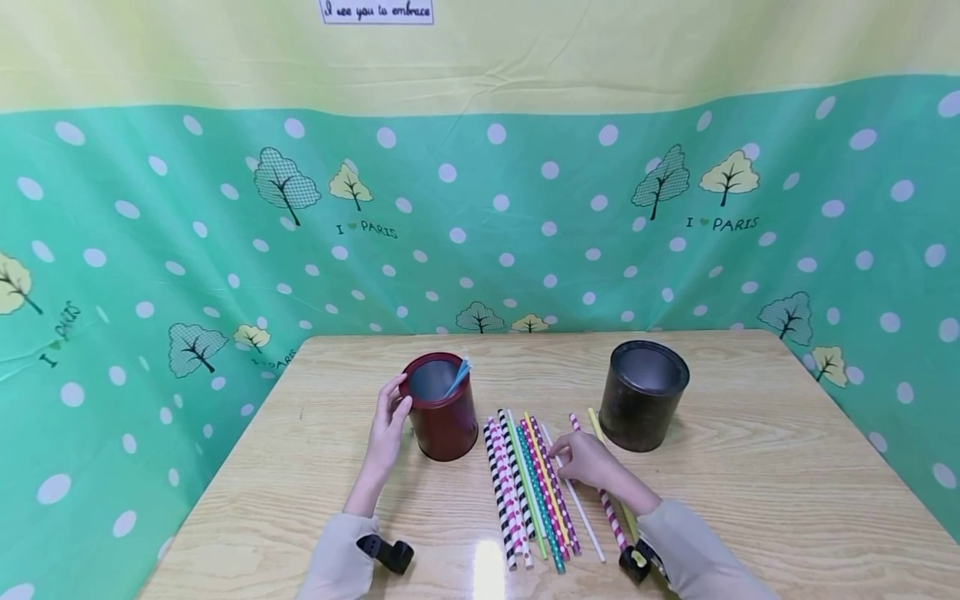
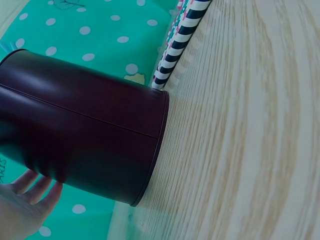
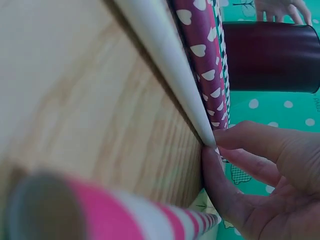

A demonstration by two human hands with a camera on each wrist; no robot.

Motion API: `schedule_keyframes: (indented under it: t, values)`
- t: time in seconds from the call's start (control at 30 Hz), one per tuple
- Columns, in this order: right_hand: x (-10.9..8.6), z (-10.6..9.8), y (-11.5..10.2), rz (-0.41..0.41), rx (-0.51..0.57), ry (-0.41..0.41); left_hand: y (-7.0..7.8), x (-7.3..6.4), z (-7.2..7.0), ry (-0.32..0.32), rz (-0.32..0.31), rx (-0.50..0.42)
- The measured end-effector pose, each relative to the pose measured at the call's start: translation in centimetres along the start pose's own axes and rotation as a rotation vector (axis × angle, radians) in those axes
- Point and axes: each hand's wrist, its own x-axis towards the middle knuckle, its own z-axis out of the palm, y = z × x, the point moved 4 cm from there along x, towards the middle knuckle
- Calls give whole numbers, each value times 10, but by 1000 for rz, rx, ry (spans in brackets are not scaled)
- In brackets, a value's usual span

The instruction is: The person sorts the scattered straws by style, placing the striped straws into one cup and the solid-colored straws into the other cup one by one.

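Observation:
A dark red can [image 1: 447,432] stands left of centre, with light blue straws [image 1: 458,377] leaning out of its far right rim. My left hand [image 1: 386,437] rests on the can's left side, fingers extended against its wall near the rim. On the table to the right of the can lies a row of patterned paper straws [image 1: 517,492]. My right hand [image 1: 588,461] pinches the white straw [image 1: 584,512] near its far end, between thumb and forefinger. In the right wrist view that white straw [image 3: 172,65] lies alongside a purple straw with white hearts [image 3: 205,62].
A black can [image 1: 641,408] stands at the right, its mouth facing up. Under my right forearm lie a pink-and-white striped straw [image 1: 613,521] and a yellow straw [image 1: 595,423]. A green dotted cloth [image 1: 510,250] hangs behind the wooden table [image 1: 765,467].

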Motion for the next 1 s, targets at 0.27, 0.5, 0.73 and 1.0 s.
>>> schedule_keyframes:
  t: [0.27,0.5,0.73,1.0]
  values:
    - [-3,0,3,82,71,5,1,0,1,-1,-14,-15]
    - [-5,-6,5,108,120,51,2,-1,1,-3,-14,-23]
    - [-5,-11,1,138,212,135,2,0,1,-4,-16,-19]
    - [-5,-16,-7,153,332,239,-14,3,-4,-6,-1,-29]
